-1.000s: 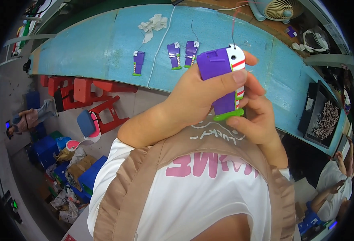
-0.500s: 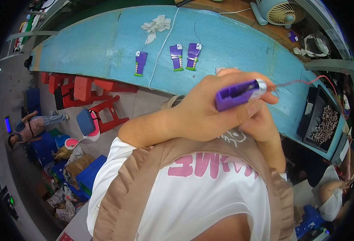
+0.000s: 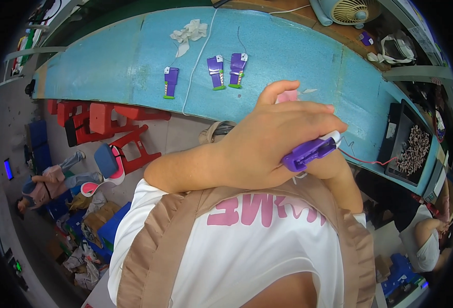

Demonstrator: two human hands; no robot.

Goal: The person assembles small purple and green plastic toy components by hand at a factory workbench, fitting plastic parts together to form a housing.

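Note:
A hollow purple plastic piece [image 3: 308,154] with a white end lies between my two hands, its open side showing. My left hand [image 3: 278,136] reaches across from the left, fingers curled over the piece. Behind it is my right hand [image 3: 331,167], mostly covered, its fingers hidden. A thin red wire [image 3: 365,159] runs from near the white end toward the black tray. Something pink [image 3: 288,96] shows just beyond the left fingers; its kind is unclear. On the blue table [image 3: 113,61] lie three purple, green-footed toy legs [image 3: 171,82] with thin wires at their tops.
White crumpled tissue [image 3: 189,32] and a white cord [image 3: 198,61] lie on the table. At the right stands a black tray [image 3: 391,136] of small pinkish-brown parts. A fan [image 3: 347,11] sits at the back right. Red stools [image 3: 103,118] and other people are nearby.
The purple piece has tilted and moved slightly down. My left hand has turned over it, with a finger lifted. The red wire now hangs lower. The whole view has shifted slightly.

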